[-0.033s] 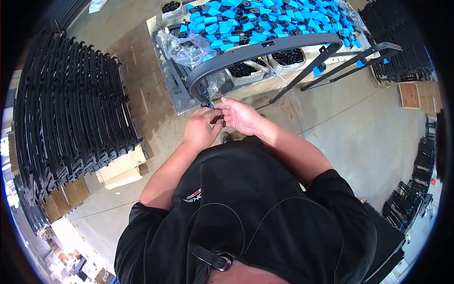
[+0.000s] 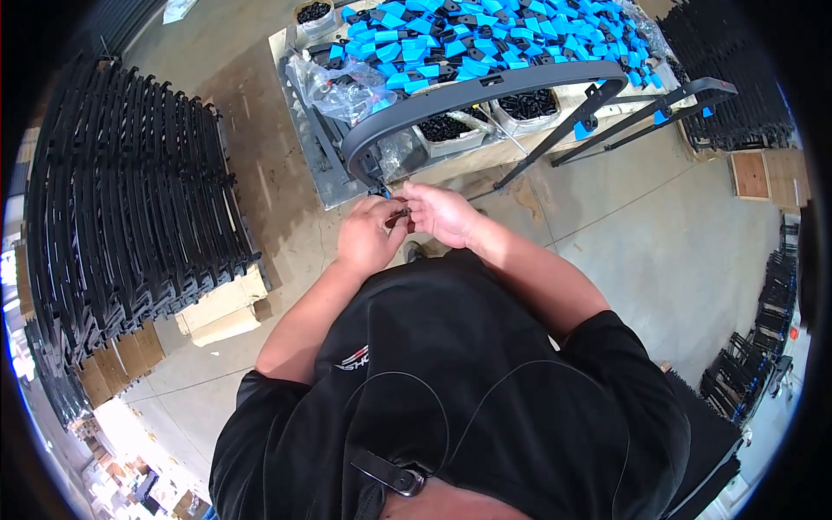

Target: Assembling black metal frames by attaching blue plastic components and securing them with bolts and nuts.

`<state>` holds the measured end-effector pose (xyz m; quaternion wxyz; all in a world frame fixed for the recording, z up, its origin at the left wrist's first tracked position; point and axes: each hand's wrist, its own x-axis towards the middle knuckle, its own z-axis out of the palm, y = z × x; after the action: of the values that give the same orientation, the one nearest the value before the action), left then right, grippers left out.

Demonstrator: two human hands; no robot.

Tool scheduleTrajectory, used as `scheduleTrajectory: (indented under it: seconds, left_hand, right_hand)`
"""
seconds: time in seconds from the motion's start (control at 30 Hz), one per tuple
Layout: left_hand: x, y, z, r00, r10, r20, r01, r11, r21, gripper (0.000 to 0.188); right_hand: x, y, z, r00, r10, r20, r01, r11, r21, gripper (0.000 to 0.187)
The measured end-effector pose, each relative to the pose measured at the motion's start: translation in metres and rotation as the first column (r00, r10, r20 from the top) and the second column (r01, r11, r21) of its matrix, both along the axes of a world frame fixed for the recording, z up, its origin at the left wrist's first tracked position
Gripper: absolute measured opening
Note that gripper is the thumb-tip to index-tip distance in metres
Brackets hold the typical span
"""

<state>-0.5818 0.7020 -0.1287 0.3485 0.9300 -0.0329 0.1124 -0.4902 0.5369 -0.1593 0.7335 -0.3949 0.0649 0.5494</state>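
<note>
Below grey curved frame (image 2: 485, 91), left hand (image 2: 368, 236), right hand (image 2: 442, 212), fingertips pinching small part (image 2: 397, 218)

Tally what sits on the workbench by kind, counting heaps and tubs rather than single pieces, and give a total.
Grey curved frame: 1
Tubs of black parts: 3
Heap of blue-and-black clips: 1
Clear plastic bag: 1
Total: 6
Both hands, left and right, pinch a small dark part below the frame's end.

Grey curved frame (image 2: 468, 95), blue-black clips (image 2: 485, 35)
</note>
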Motion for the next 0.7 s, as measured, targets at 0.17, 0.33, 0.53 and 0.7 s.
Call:
scheduleTrajectory:
  seconds: [0.17, 0.33, 0.53, 0.7]
  left_hand:
    - [-0.002, 0.005, -0.001, 0.990, 0.069, -0.126, -0.077, 0.996, -0.056, 0.023]
    - [-0.003, 0.009, 0.001, 0.974, 0.065, -0.218, -0.095, 0.987, -0.132, 0.023]
    - [-0.007, 0.016, -0.006, 0.979, 0.036, -0.203, -0.057, 0.994, -0.098, 0.022]
    - [0.001, 0.026, -0.013, 0.866, 0.334, -0.371, -0.364, 0.932, -0.011, 0.027]
  right_hand:
    - [-0.003, -0.001, -0.017, 0.934, 0.135, 0.331, -0.078, 0.981, -0.179, 0.017]
    - [-0.002, 0.001, -0.022, 0.978, 0.087, 0.189, -0.071, 0.993, -0.092, 0.019]
    - [0.002, 0.010, -0.009, 0.862, 0.232, 0.451, -0.125, 0.959, -0.253, 0.020]
    - [0.014, 0.024, -0.015, 0.819, 0.149, 0.554, 0.080, 0.927, -0.367, 0.024]
